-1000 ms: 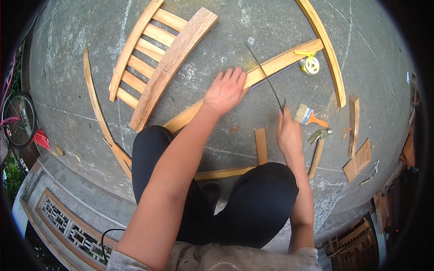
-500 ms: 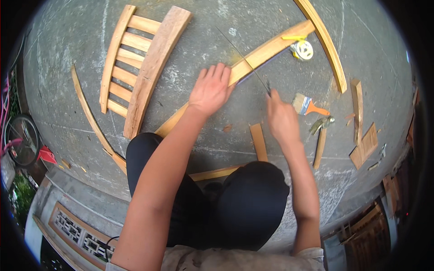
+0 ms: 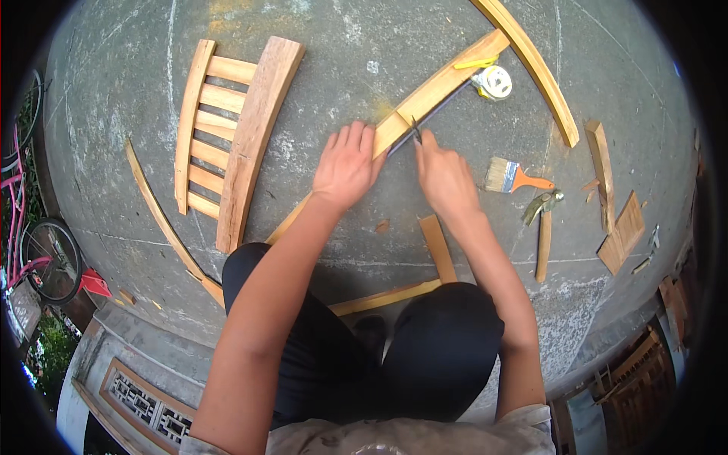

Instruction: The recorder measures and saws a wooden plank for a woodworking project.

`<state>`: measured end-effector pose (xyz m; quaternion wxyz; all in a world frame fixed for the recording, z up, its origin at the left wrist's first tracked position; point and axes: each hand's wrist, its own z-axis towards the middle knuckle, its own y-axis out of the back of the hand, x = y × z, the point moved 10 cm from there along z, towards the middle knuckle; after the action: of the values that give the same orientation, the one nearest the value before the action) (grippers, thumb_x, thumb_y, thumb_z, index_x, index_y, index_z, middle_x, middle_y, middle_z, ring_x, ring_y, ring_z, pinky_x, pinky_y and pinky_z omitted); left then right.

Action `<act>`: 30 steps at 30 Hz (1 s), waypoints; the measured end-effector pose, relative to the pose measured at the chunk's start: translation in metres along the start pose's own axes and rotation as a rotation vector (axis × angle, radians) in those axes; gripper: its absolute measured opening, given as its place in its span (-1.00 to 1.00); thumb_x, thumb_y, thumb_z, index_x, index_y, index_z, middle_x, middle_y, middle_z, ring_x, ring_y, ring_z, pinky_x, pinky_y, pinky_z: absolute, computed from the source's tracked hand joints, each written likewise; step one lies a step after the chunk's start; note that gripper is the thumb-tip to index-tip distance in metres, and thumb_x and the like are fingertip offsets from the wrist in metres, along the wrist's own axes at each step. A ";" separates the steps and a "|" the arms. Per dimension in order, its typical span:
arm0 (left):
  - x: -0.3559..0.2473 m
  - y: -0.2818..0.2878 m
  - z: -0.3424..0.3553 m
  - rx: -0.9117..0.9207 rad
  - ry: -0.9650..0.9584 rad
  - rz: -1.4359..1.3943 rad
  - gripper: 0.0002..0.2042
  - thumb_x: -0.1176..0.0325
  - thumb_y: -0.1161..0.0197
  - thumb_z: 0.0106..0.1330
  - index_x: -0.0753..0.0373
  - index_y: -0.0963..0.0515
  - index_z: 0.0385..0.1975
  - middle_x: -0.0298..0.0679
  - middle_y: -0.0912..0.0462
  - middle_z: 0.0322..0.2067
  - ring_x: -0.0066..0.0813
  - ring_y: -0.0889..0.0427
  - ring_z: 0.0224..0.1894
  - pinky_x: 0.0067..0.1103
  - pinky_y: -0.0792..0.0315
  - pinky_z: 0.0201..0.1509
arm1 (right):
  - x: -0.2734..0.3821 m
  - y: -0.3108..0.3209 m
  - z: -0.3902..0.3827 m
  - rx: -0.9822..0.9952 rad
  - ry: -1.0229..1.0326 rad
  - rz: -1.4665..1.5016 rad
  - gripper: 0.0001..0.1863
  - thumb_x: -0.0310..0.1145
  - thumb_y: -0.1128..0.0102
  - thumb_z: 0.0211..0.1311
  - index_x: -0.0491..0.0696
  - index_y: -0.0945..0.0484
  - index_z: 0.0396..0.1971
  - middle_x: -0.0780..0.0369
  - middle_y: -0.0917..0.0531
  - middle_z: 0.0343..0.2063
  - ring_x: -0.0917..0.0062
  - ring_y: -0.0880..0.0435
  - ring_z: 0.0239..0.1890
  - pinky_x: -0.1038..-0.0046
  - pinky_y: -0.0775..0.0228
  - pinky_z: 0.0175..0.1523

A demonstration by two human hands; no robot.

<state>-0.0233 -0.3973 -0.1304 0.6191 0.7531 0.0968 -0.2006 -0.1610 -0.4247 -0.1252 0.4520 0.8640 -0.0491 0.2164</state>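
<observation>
My left hand [image 3: 345,167] presses on a long pale wooden board [image 3: 417,102], fingers wrapped at its edge. My right hand [image 3: 444,174] grips a thin dark saw [image 3: 414,129], its blade foreshortened at a crosswise line on the board, just right of my left fingers. A dark strip [image 3: 432,114] runs along the board's lower edge. Beside the board's far end lies a white and yellow tape measure [image 3: 495,82]. An orange-handled paintbrush [image 3: 531,180] and a hammer [image 3: 544,243] lie right of my right hand.
A slatted wooden frame [image 3: 258,144] lies left on the concrete floor [image 3: 356,83], with a curved strip [image 3: 159,205]. Another curved piece [image 3: 553,91] and offcuts [image 3: 622,235] lie right. A wooden piece [image 3: 438,246] lies near my knees. A pink bicycle [image 3: 42,258] stands far left.
My right hand has moved up and left, drawing the saw back so less blade shows beyond the board. The floor items have shifted in view; my left hand stays on the board.
</observation>
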 end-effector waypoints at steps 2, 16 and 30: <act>0.004 0.004 -0.003 -0.003 -0.003 0.007 -0.62 0.19 -0.29 0.37 0.33 -0.44 0.02 -0.08 -0.50 -0.05 -0.11 -0.54 -0.01 -0.30 -0.43 0.11 | -0.010 -0.002 -0.013 -0.023 0.030 0.038 -0.70 -0.23 0.05 0.56 -0.15 -0.43 0.02 -0.19 -0.64 -0.54 -0.16 -0.70 -0.41 -0.14 -0.52 -0.30; 0.001 0.001 0.001 0.011 0.010 0.009 -0.60 0.18 -0.29 0.38 0.33 -0.43 0.04 -0.09 -0.50 -0.06 -0.11 -0.54 -0.02 -0.30 -0.41 0.12 | -0.055 -0.001 -0.063 0.071 -0.107 -0.006 -0.65 -0.24 0.06 0.58 -0.18 -0.42 0.13 -0.19 -0.62 -0.52 -0.18 -0.67 -0.37 -0.13 -0.47 -0.27; -0.002 0.003 0.002 -0.039 -0.004 -0.025 -0.61 0.18 -0.29 0.37 0.32 -0.45 0.02 -0.09 -0.50 -0.08 -0.11 -0.54 -0.04 -0.29 -0.40 0.08 | -0.020 -0.010 -0.007 0.044 0.058 0.009 -0.71 -0.21 0.04 0.55 -0.16 -0.40 -0.07 -0.14 -0.65 -0.54 -0.14 -0.69 -0.42 -0.09 -0.53 -0.30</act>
<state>-0.0245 -0.3993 -0.1271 0.6314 0.7391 0.1090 -0.2077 -0.1785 -0.4150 -0.1376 0.4330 0.8669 -0.0353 0.2444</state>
